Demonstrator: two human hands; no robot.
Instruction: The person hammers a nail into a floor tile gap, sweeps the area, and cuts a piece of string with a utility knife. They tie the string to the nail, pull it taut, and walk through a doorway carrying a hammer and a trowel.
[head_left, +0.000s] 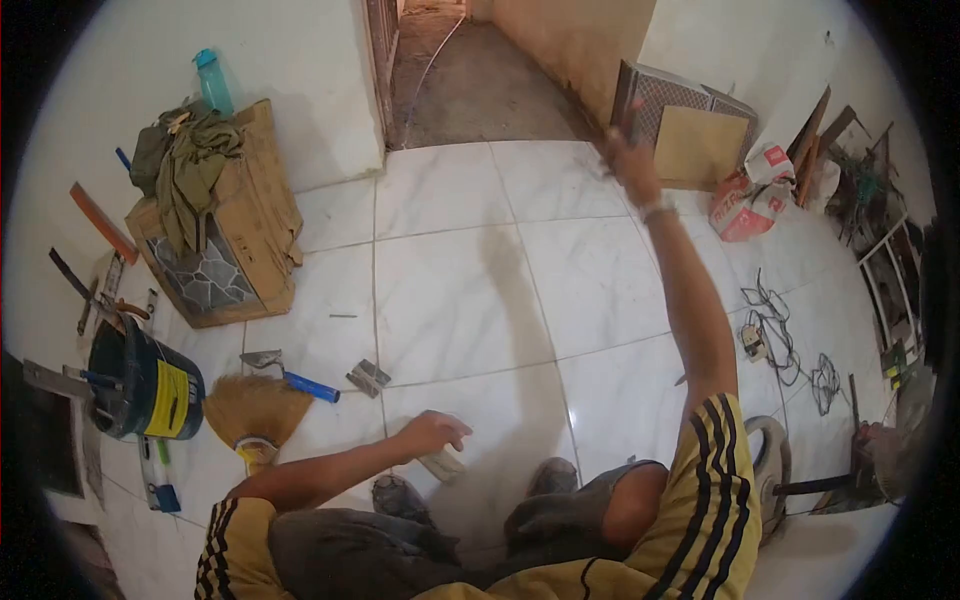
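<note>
My left hand (432, 436) is low in front of my knees, its fingers loosely bent and apart. Just beneath it, a pale beige block (440, 465) lies near my shoe, partly covered by the hand in this view. My right arm stretches far forward, and the right hand (632, 165) is by the doorway edge, in front of a stack of patterned tiles (680, 90). Its fingers are smeared by motion, and I cannot tell if they grip anything. White marbled floor tiles (450, 300) spread out below both hands.
On the left are a cardboard box (262, 200) with clothing, a dark bucket (150, 380) of tools, a broom (255, 410), a trowel (300, 383) and a small grey piece (369, 378). A red-and-white bag (750, 200) and tangled cord (775, 330) lie to the right.
</note>
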